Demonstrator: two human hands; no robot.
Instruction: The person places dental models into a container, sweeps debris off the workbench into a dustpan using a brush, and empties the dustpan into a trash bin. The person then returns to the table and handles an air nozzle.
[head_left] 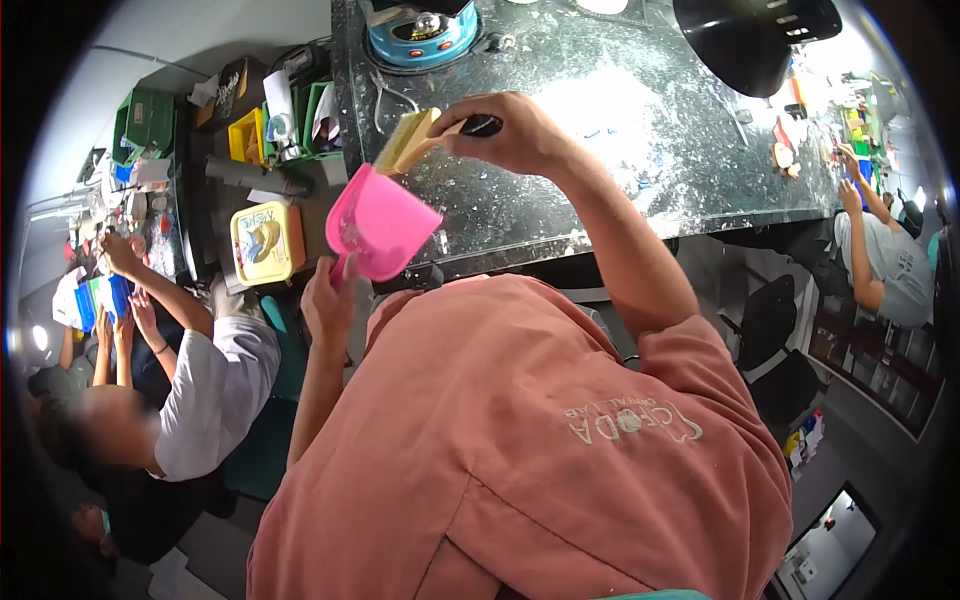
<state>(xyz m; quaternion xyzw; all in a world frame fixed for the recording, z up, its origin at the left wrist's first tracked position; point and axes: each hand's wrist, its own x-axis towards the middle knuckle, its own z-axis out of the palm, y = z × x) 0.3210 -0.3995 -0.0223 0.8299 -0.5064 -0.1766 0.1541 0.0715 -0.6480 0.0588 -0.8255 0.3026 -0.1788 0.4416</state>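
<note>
My left hand (332, 300) is closed round the handle of a pink dustpan (382, 226), which is held at the table's front left edge. In my right hand (510, 133) is a wooden-handled brush (408, 140) with pale bristles. The bristles point down and left, near the upper rim of the dustpan. Beneath them lies the dark table top (480, 215), speckled with white dust and bits.
A blue device (424, 40) stands at the table's back left, and a black lamp shade (745, 45) hangs at the right. Left are a yellow box (268, 243) and a yellow bin (243, 138). Co-workers sit at the left (215, 390) and far right (890, 262).
</note>
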